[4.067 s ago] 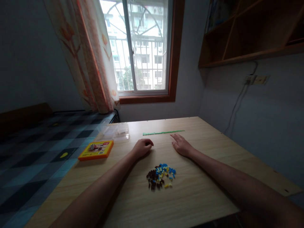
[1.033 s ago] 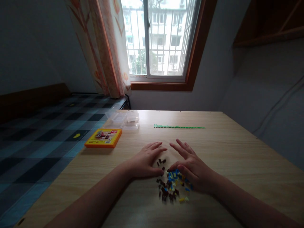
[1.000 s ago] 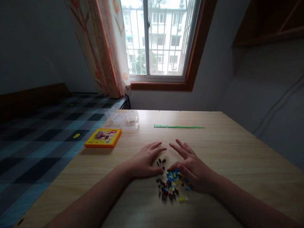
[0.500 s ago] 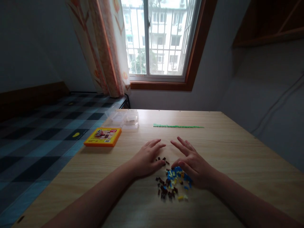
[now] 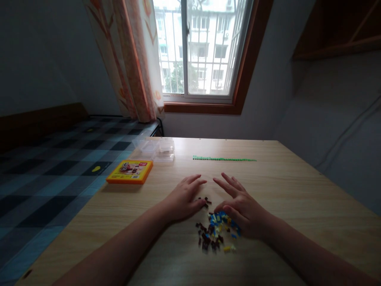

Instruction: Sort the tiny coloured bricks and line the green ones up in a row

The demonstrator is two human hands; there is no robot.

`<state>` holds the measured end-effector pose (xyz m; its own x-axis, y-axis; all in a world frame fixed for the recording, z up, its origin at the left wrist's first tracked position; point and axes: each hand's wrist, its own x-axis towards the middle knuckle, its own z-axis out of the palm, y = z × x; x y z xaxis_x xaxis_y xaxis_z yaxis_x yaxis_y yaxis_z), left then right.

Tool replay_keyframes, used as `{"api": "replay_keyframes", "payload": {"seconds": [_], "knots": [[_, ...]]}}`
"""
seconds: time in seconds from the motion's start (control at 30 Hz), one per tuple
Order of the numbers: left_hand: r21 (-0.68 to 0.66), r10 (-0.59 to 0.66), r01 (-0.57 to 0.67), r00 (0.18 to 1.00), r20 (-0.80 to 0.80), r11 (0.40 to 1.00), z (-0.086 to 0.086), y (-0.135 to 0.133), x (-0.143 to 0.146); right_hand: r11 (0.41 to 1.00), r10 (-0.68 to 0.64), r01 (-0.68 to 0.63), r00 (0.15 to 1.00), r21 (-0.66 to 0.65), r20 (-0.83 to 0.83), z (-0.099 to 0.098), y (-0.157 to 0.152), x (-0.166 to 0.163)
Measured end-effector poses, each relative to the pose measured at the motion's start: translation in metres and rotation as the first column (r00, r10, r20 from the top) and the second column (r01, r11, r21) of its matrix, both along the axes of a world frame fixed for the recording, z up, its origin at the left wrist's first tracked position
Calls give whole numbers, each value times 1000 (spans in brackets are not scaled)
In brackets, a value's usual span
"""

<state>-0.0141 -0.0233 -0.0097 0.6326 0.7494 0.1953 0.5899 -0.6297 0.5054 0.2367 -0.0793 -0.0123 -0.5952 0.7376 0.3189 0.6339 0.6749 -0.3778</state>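
Observation:
Small building bricks lie loose on the wooden table between my forearms. Dark brown bricks (image 5: 205, 236) gather at the near left of the pile, and blue bricks (image 5: 217, 218) mix with yellow ones at its right. My left hand (image 5: 187, 197) rests with fingers spread beside a few separate brown bricks (image 5: 206, 201), its thumb close against them. Over the blue bricks' right edge, my right hand (image 5: 238, 202) has its fingers stretched apart, the index finger bent down near the pile. Part of the pile is hidden under that hand.
A row of small green bricks (image 5: 220, 159) runs across the far part of the table (image 5: 297, 190). At the left stand a yellow-orange box (image 5: 130, 172) and a clear plastic case (image 5: 154, 149). A bed with a checked cover (image 5: 59, 171) adjoins the table's left edge.
My left thumb has moved slightly among the separate brown bricks, which sit a little closer together. My right hand has barely shifted.

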Motion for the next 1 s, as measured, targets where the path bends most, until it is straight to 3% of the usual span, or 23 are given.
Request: {"api": "replay_keyframes", "payload": {"seconds": [0.2, 0.43, 0.87, 1.0], "knots": [[27, -12, 12, 1000, 3, 1000, -4, 2, -1, 998, -56, 55, 998, 24, 32, -2, 1, 0], [17, 0, 0, 1000, -17, 1000, -3, 1, -2, 998, 65, -65, 998, -16, 1, -1, -2, -1], [30, 3, -2, 1000, -23, 1000, 0, 0, 1, 996, 72, -71, 997, -49, 6, -1, -2, -2], [45, -4, 4, 1000, -14, 999, 0, -1, 1, 998, 18, -16, 1000, -67, 24, -2, -1, -3]]}}
